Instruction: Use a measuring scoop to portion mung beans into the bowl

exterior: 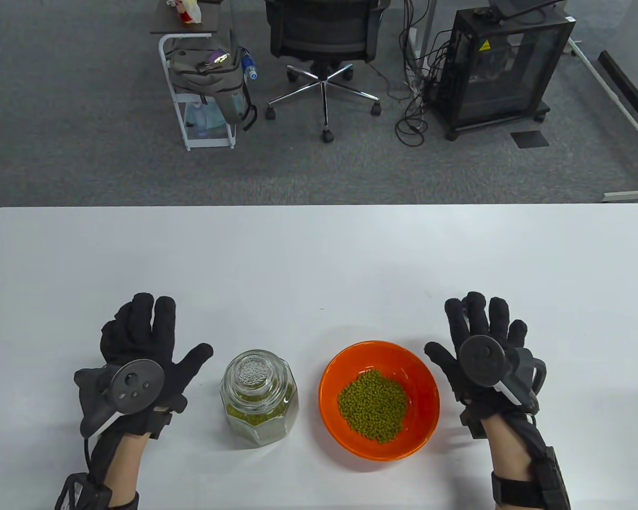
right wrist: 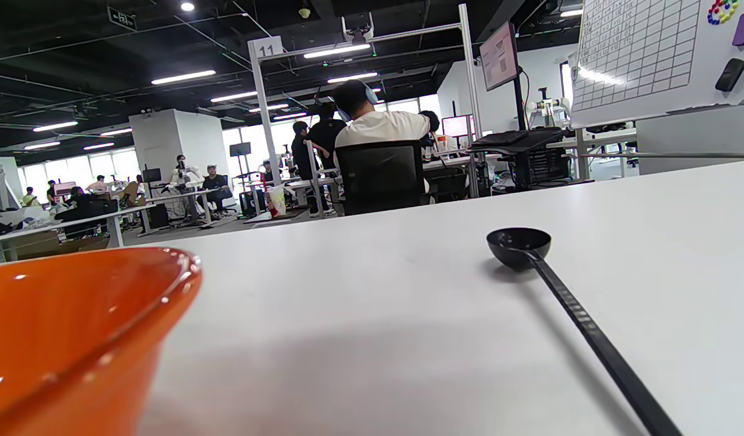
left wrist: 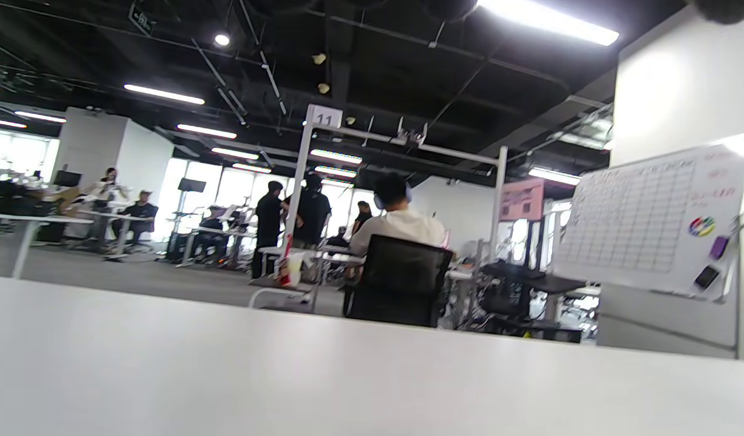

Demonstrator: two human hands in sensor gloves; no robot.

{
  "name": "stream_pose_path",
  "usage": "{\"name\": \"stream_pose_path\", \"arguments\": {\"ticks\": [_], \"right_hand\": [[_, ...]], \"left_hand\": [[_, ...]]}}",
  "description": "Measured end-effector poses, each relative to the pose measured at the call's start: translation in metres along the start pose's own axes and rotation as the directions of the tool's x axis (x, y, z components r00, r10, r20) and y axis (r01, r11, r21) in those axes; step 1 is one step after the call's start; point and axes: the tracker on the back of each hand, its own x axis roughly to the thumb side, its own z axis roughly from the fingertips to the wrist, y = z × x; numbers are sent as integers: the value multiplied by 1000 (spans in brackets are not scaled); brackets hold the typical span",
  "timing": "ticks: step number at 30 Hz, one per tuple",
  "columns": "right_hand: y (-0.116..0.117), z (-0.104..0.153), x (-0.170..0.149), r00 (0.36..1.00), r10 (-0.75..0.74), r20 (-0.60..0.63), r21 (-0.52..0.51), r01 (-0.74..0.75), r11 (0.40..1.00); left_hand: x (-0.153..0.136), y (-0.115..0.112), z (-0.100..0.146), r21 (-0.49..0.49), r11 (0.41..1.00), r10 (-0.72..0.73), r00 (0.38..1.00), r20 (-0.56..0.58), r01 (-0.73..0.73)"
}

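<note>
An orange bowl (exterior: 330,394) with a heap of mung beans (exterior: 373,406) stands near the table's front edge; its rim (right wrist: 93,303) fills the lower left of the right wrist view. To its left is a lidded glass jar (exterior: 259,398) partly filled with mung beans. A black measuring scoop (right wrist: 519,247) lies on the table with its long handle running toward the camera; in the table view it is hidden under my right hand. My left hand (exterior: 138,340) lies flat and spread, left of the jar. My right hand (exterior: 484,334) is spread flat to the right of the bowl. Neither holds anything.
The white table (exterior: 319,255) stretches back behind the jar and bowl. Beyond its far edge stand an office chair (exterior: 324,42), a cart with a backpack (exterior: 207,79) and a black cabinet (exterior: 502,64). People sit and stand at desks in the background.
</note>
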Motion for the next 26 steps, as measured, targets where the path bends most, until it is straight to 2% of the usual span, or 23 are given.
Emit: {"name": "stream_pose_path", "arguments": {"ticks": [4,8,16,26], "right_hand": [[1,0,2,1000,6,7,14,-6,1000],[2,1,1,1000,2,13,50,-3,999],[2,0,0,1000,-18,6,30,18,999],[1,1,-2,1000,-16,-4,45,16,999]], "left_hand": [[-11,-12,-5,-101,992,-81,996,-46,76],[-19,-21,-7,-187,979,-96,992,-79,80],[-25,-31,-8,-224,973,-82,991,-108,56],[-25,-33,-6,-232,971,-79,991,-105,53]]}}
